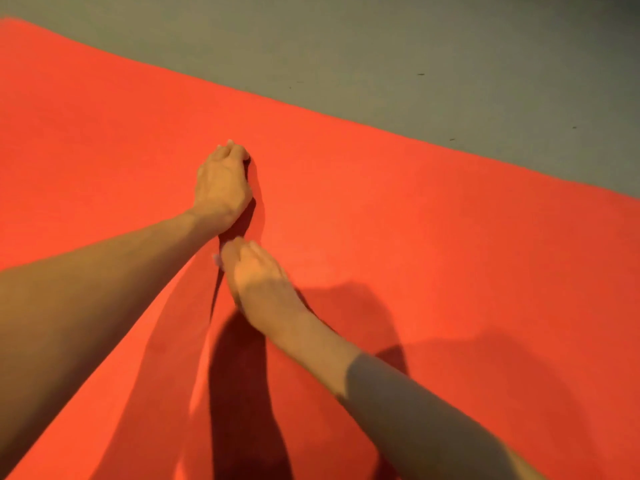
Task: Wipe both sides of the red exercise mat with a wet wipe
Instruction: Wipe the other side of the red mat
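Note:
The red exercise mat (pixel 415 220) lies flat on the floor and fills most of the view. My left hand (pixel 221 185) rests on the mat near its middle, fingers curled under, nothing visible in it. Just behind it, my right hand (pixel 258 275) presses down on the mat with its fingers closed over a white wet wipe (pixel 217 260); only a small pale corner of the wipe shows at the fingertips. Both forearms reach in from the bottom of the frame and cast dark shadows on the mat.
Grey floor (pixel 415 57) runs beyond the mat's far edge, across the top and right, with a few small dark specks on it. The mat's far edge slants from upper left down to the right.

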